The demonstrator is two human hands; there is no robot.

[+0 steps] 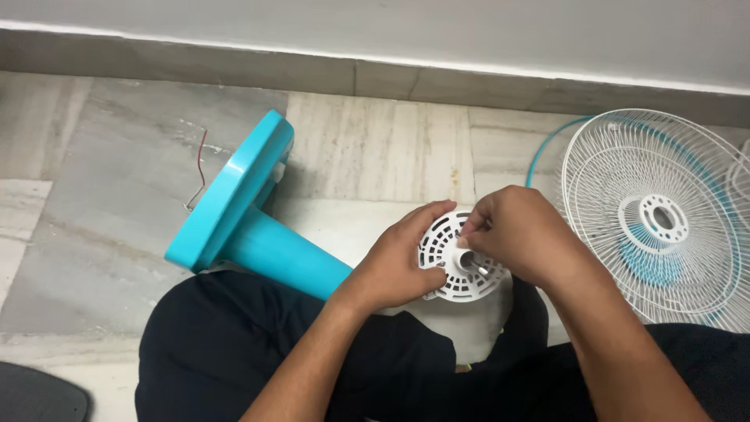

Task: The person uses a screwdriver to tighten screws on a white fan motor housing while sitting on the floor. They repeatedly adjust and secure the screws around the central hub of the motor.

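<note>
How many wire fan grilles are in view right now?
1: the white wire grille lies flat on the floor right of the right hand. A second may be hidden out of frame.

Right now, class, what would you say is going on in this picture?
A person sitting on a tiled floor has a fan motor housing in their lap, its turquoise stand and base lying tipped to the left. The left hand steadies the white vented front plate, while the right hand works with its fingertips at the metal shaft in the middle. A white wire fan guard lies on the floor to the right.
</note>
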